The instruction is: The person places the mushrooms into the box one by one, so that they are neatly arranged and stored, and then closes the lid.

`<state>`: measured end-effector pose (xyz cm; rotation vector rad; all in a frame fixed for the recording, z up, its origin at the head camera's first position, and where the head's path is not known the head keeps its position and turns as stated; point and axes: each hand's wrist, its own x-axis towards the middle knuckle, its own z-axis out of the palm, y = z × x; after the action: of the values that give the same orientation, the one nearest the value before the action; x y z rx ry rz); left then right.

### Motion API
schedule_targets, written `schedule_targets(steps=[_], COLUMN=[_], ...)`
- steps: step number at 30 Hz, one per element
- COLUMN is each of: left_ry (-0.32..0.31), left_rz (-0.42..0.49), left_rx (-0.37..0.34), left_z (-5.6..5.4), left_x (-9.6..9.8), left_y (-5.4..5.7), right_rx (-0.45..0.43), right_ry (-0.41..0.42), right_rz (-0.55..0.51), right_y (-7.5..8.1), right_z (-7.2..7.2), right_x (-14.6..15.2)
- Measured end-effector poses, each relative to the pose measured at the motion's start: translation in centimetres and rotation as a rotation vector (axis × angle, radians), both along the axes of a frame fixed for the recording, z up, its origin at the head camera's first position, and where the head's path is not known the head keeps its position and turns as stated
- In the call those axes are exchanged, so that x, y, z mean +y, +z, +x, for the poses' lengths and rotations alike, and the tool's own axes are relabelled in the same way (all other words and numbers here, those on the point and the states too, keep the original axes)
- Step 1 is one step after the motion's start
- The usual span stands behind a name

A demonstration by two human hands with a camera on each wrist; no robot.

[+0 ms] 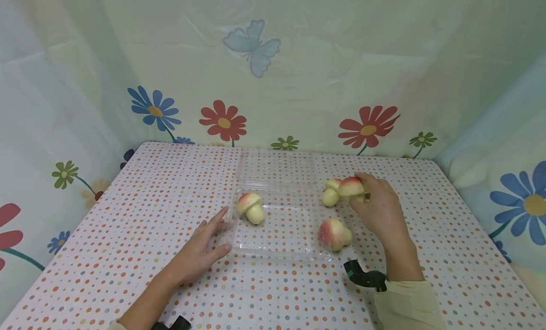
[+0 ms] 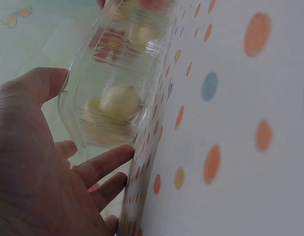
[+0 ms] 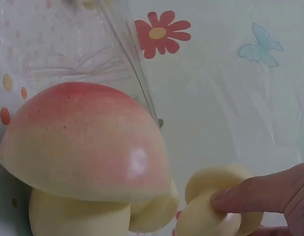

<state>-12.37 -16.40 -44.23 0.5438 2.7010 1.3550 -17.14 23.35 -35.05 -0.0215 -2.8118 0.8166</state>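
The right hand (image 1: 379,207) pinches a red-capped mushroom (image 1: 350,186) to the right of the clear box (image 1: 279,252); its long axis is hard to judge behind the fingers. Nearer the box, the left hand (image 1: 197,253), fingers spread, touches its left side.

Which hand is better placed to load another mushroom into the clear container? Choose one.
Probably the right hand: it pinches a mushroom right of the clear container, while the left hand, at its left edge, holds none.
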Motion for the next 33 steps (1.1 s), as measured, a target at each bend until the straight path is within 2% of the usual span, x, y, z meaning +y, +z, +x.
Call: schedule_targets(steps=[7,16,27,33], left_ry=[0.007,0.019,0.004,0.002], left_rz=[0.003,-0.007,-0.006,-0.011], left_rx=[-0.003,0.003,0.011,0.019], left_z=[0.2,0.1,0.0,0.0], left_x=[0.0,0.1,0.2,0.1], left_y=[0.0,0.1,0.1,0.1], right_rx=[-0.005,0.034,0.1,0.088], right_ry=[0.035,0.062,0.134,0.17], right_rz=[-0.059,-0.079,-0.109,-0.144], right_y=[0.4,0.6,0.3,0.2], right_z=[0.2,0.4,0.0,0.0], right_x=[-0.8,-1.7,-2.7,-3.4])
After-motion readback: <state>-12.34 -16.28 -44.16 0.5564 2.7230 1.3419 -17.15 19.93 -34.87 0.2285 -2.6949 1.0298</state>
